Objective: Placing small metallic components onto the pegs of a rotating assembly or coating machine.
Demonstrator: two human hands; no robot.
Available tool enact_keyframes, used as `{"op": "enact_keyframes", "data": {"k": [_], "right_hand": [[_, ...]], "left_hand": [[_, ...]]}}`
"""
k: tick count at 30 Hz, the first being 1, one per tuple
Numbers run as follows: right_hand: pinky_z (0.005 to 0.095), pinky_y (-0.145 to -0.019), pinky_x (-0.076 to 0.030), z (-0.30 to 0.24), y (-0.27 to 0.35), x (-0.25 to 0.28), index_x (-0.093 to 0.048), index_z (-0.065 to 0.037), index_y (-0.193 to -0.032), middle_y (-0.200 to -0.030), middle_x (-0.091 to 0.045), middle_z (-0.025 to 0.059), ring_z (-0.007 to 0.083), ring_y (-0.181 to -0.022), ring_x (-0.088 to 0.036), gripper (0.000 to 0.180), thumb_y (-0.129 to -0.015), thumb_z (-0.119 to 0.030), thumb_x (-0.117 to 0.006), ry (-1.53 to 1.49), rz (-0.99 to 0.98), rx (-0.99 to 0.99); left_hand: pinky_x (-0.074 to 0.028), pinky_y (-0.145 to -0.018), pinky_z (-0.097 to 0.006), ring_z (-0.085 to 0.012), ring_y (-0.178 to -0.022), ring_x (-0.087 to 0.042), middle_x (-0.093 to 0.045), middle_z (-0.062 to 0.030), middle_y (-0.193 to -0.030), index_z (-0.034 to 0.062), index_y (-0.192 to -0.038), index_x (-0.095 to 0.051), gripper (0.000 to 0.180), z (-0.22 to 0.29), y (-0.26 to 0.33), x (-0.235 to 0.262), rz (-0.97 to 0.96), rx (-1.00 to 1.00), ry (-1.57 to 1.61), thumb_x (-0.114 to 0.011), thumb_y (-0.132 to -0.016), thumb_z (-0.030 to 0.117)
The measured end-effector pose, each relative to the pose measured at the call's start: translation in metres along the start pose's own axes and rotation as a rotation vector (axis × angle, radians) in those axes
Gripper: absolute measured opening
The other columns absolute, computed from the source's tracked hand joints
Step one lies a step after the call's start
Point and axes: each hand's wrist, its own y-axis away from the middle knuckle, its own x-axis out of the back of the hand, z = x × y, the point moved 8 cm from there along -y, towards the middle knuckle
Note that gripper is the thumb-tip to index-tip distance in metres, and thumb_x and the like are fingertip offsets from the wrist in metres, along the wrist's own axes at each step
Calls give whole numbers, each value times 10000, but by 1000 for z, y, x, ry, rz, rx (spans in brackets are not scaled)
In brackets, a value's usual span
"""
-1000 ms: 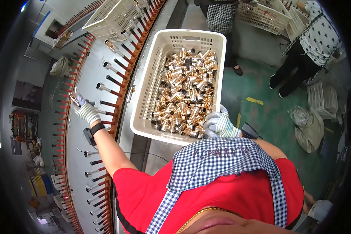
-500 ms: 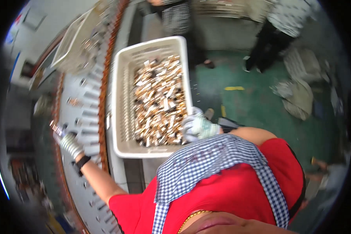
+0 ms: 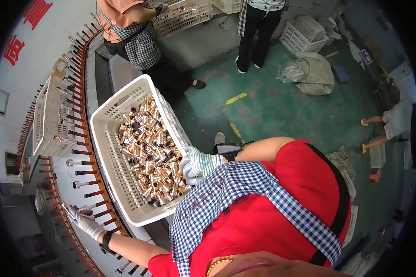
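Observation:
A white plastic crate [image 3: 118, 182] stands in front of me, well filled with copper-coloured metal fittings [image 3: 155, 159]. My right hand [image 3: 199, 165], in a striped knit glove, is closed over the crate's right rim, its fingertips inside beside the fittings. Further left, my gloved left hand [image 3: 87, 222] reaches over a curved row of black pegs [image 3: 84, 172]. Its fingers are closed around a shiny metal fitting [image 3: 69, 210], mostly hidden by the hand. Nearby, a silver fitting [image 3: 77, 184] sits on a peg's end.
The pegs stick out from a rust-coloured chain [image 3: 98, 173] along a bent track. Beyond it hangs another white crate [image 3: 44, 124]. A person in an orange top [image 3: 122, 21] works at the far end; another person in dark trousers [image 3: 260, 37] stands near a sack [image 3: 316, 74] on the green floor.
The whole view has turned, so the crate now appears slanted and lower left. My right hand stays at the crate's rim; my left hand remains among the pegs, nearer to my body.

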Motion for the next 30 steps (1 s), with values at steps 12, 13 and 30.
{"op": "enact_keyframes", "data": {"k": [12,13,30], "right_hand": [[412,-830,-527,-8,-2,-5,-675,-276,-1205,-1067,-583,-37,164,-1122,-529,571,-735,-564,-822,227,-345,-128],[414,-789,-547,-25,6,16,-674,-252,-1102,-997,-600,-63,145,-1038,-564,470,-743,-507,-838,184,-109,117],[529,-1189,-202,-15,-6,-41,-741,-214,-872,-987,-715,-34,150,-1043,-661,167,-736,-120,-716,3141,-415,295]], "left_hand": [[-497,-673,-253,-86,-796,-584,-605,-82,-1250,41,-1405,-498,532,-97,157,-53,-369,202,-46,-687,-915,125],[-501,-699,-252,-88,-794,-588,-622,-79,-1209,43,-1400,-508,530,-98,152,-51,-397,1,-154,-701,-913,123],[-532,-791,-285,-130,-842,-646,-724,-92,-963,9,-1144,-691,238,-120,134,-46,-314,-126,-470,-666,-958,155]]}}
